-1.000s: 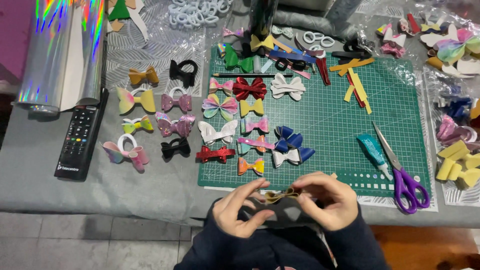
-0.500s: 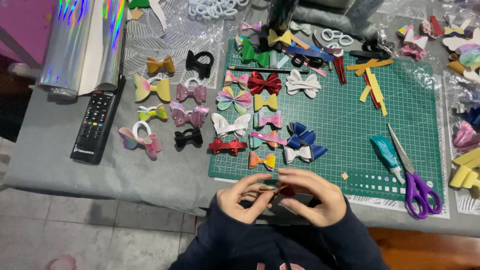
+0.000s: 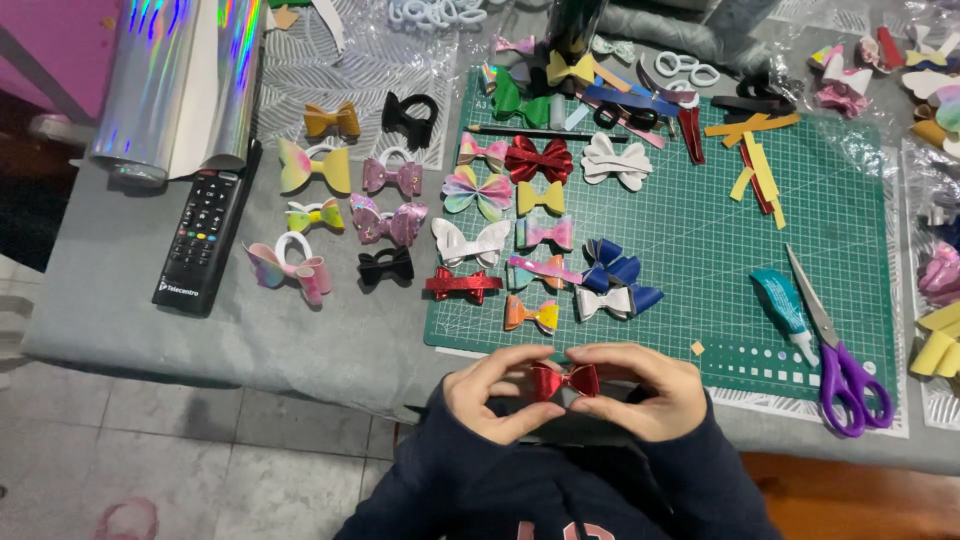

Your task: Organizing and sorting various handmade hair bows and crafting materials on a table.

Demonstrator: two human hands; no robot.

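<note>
Near edge of the table, close to your body: the small red bow [image 3: 566, 380] sits pinched between both hands. Your left hand [image 3: 497, 392] grips its left wing with fingertips and thumb; your right hand [image 3: 640, 392] grips the right wing the same way. Both hands are closed on it, neither one free.

The bow's long axis runs left to right, parallel to the table's near edge, knot in the middle between your thumbs. It hangs just over the near edge of the green cutting mat [image 3: 700, 230], not resting flat as far as you can tell. Both hands are equally near; the bow is centred between them.

Just beyond, on the mat: an orange bow [image 3: 531, 314] and a white-and-blue bow [image 3: 610, 298], both lying with the same left-right axis. Rows of finished bows carry on toward the far edge.

To your right on the mat, a glue tube [image 3: 782, 297] and purple-handled scissors [image 3: 838, 355], nearer your right hand. Well to the left on the grey table cover, a black remote [image 3: 200, 235] and, farther, a shiny foil roll [image 3: 180, 85].
</note>
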